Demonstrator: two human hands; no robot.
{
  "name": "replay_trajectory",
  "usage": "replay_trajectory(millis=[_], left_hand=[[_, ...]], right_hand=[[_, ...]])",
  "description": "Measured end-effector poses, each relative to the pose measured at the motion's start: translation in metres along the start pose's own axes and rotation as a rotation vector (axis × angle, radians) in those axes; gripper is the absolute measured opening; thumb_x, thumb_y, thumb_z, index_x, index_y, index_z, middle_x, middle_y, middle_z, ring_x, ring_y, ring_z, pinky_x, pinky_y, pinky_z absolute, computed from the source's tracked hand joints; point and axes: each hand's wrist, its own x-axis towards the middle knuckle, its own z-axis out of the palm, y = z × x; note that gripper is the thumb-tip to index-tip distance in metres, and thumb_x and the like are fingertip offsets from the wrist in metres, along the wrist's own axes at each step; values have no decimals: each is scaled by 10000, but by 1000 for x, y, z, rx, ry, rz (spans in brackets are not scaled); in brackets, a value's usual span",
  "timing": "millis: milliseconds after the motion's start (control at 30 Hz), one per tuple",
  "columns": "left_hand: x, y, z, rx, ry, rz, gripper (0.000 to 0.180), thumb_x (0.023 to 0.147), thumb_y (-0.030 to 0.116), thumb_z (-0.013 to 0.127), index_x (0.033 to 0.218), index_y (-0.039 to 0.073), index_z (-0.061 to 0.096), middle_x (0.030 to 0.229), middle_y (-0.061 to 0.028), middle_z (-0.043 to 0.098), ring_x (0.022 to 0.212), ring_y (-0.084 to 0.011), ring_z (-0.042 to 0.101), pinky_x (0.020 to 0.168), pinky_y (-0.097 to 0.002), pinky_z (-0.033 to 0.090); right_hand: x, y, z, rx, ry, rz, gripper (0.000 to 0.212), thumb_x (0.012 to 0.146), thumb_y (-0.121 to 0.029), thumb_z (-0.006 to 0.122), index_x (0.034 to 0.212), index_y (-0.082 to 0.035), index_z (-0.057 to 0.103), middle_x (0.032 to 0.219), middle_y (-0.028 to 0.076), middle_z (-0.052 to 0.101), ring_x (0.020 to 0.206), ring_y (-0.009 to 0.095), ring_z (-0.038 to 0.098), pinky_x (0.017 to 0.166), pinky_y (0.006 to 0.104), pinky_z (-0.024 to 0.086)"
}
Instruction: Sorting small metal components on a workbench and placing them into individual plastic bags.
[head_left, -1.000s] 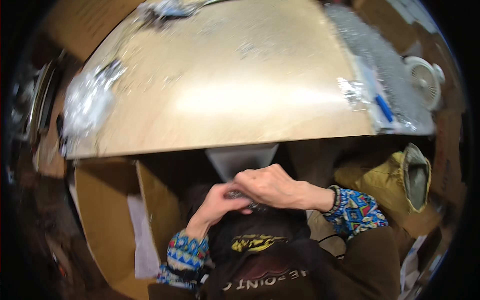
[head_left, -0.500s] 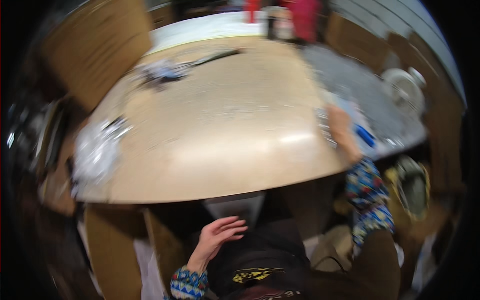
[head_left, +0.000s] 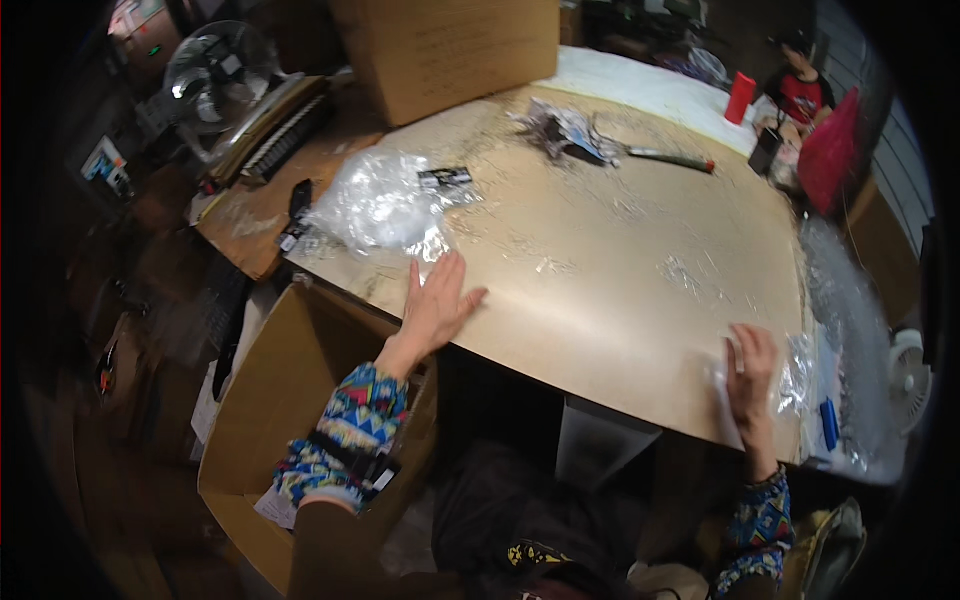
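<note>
My left hand [head_left: 435, 305] reaches over the table's near edge, palm down with fingers stretched out. Its fingertips are at the lower edge of a crumpled clear plastic bag [head_left: 380, 205]; whether they touch it is unclear. Near the table's right front edge is my right hand [head_left: 752, 375], its fingers bent. A pale, see-through smear shows along its left side, too blurred to name, and the thumb is hidden. Small shiny clear packets [head_left: 796, 375] lie just right of that hand. Several thin, glinting pieces [head_left: 690, 275] are scattered across the tabletop [head_left: 590, 320].
A brush-like tool [head_left: 670, 158] lies by crumpled silvery wrapping [head_left: 570, 135] at the back. A large carton [head_left: 455, 55] stands behind; an open carton [head_left: 245, 430] sits below my left arm. A blue pen-like object [head_left: 829, 425] and bubble wrap [head_left: 845, 310] are right. Another person [head_left: 803, 95] is far right.
The view has swung left. My left hand has risen from my lap to the plastic bag on the table. My right hand has shifted left, away from the blue object and shiny packets.
</note>
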Motion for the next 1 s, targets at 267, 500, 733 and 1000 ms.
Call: replay_trajectory(millis=[267, 500, 733, 1000], left_hand=[[-62, 100, -10, -674, 88, 512, 186, 786, 6, 713, 964, -3, 658, 997, -133, 676, 939, -309, 647, 820, -379, 518], [-70, 95, -17, -468, 141, 551, 308, 742, 83, 751, 1025, 44, 636, 1075, -107, 641, 1094, -284, 579, 968, -443, 438], [-75, 110, -31, -876, -44, 376, 119, 817, -33, 657, 923, -1, 613, 811, -135, 612, 749, -308, 606, 636, -350, 482], [-100, 138, -35, -1397, -484, -115, 113, 924, 79, 638, 1004, 4, 609, 843, -4, 627, 676, -33, 558, 590, -190, 478]], right_hand=[[21, -155, 33, 398, -224, -525, 507, 774, -207, 686, 1205, 27, 560, 1069, 119, 624, 1038, 291, 584, 984, 415, 443], [-8, -156, 70, 401, -244, -409, 321, 744, -117, 610, 1051, -25, 606, 925, 60, 624, 878, 229, 598, 768, 348, 505], [-8, -154, 39, 856, -308, -86, 191, 813, -47, 679, 997, -23, 633, 890, 76, 651, 817, 217, 621, 682, 319, 502], [-27, -147, -2, 1312, -545, 514, 133, 911, -94, 641, 982, 16, 619, 802, 67, 649, 720, 101, 597, 625, 258, 481]])
